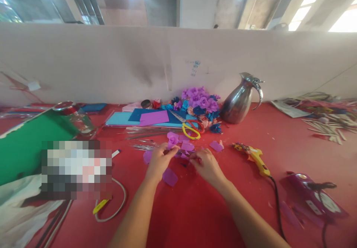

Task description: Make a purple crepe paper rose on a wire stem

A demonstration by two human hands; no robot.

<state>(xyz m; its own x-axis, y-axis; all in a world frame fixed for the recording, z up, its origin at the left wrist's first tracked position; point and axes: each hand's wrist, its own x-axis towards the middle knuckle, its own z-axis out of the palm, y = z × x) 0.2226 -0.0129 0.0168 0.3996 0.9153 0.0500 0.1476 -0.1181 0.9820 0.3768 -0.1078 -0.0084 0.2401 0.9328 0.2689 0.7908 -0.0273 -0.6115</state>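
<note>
Purple flower is sitting at the left hand, which is pinching it between thumb and fingers just above the red table. Across from it, the right hand is hovering close by with its fingertips drawn together; something thin may be caught there, but from where I'm standing I can't tell whether the grip is closed on anything. Loose purple petals are lying around and between the two hands, and another petal is resting nearer the person. Behind them, red and yellow-handled scissors are lying beside a purple sheet, while a heap of purple roses is crowding up beside a steel jug. Thin metallic wires are lying beyond the left hand. Over on the right, a yellow glue gun is trailing its black cord, and a dark pink device is resting farther out. Off to the left, a glass jar is leaning in view near a green board.
</note>
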